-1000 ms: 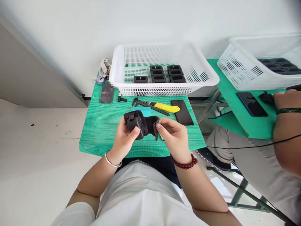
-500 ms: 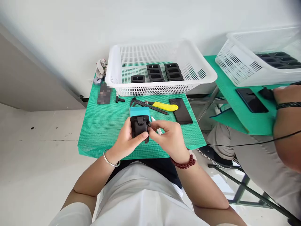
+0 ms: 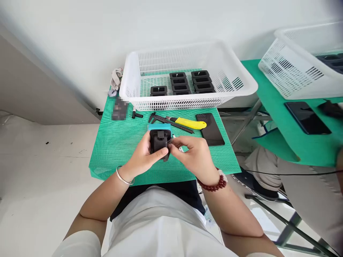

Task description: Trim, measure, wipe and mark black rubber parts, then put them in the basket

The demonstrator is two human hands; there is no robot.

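Note:
My left hand grips a small black boxy pouch from its left side, thumb across its lower front. My right hand pinches the pouch's right edge with thumb and forefinger. The pouch is held closed just above the green mesh mat, in front of a teal pad. A white marker peeks out between my hands.
A white basket at the back holds several black pouches. In front of it lie a caliper, a yellow utility knife, a black phone and a grey glove. Another person sits at a second green table on the right.
The pouch's strap hung open to the right a second ago; it is now folded shut into a compact block. My hands have drawn together. The view shifted slightly right.

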